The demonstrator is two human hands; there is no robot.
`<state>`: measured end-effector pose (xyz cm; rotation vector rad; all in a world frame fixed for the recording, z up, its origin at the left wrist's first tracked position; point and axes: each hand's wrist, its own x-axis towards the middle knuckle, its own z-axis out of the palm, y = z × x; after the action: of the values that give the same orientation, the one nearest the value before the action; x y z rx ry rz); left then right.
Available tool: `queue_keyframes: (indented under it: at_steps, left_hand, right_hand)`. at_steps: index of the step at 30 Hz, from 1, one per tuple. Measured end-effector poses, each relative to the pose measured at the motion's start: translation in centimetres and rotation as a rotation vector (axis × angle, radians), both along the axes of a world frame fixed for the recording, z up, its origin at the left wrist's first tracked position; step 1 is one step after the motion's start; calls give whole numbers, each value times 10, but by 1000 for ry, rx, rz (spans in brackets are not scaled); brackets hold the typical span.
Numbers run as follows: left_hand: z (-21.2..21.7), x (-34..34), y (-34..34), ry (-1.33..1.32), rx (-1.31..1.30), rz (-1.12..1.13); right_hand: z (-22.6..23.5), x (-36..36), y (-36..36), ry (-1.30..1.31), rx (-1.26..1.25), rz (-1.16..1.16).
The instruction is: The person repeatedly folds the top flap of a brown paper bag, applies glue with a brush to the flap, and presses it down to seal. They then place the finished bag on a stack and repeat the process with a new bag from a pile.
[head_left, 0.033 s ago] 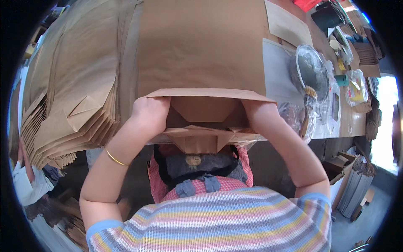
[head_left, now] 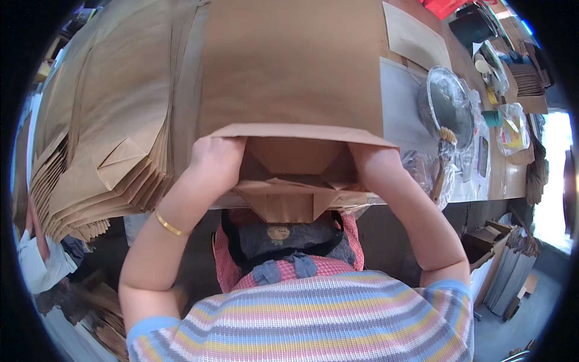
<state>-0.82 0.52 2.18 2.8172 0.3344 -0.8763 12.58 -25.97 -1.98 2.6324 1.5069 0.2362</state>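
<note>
Hands inside paper bag mouth; bag stack crowds left.

No visible change: hands, bag alike.

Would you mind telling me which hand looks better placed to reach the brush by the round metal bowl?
Probably right. The right hand, at the flat brown paper bag, is on the same side as the brush; the left hand lies farther away.

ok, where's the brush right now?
Head view, right side: the brush lies on the table, just below the round metal pan and right of the person's right forearm.
</note>
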Motion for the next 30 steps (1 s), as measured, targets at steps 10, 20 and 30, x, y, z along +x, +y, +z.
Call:
queue_keyframes:
  at_steps: [10, 20, 30]
  left_hand:
    - [3, 28, 39, -204, -584, -117]
    - [-33, 24, 21, -289, -442, 249]
    - [-9, 16, 24, -180, -219, -84]
  right_hand:
    - [40, 16, 25, 734, -85, 117]
    - [-6, 30, 45, 623, -89, -234]
    - [14, 28, 45, 781, -19, -259]
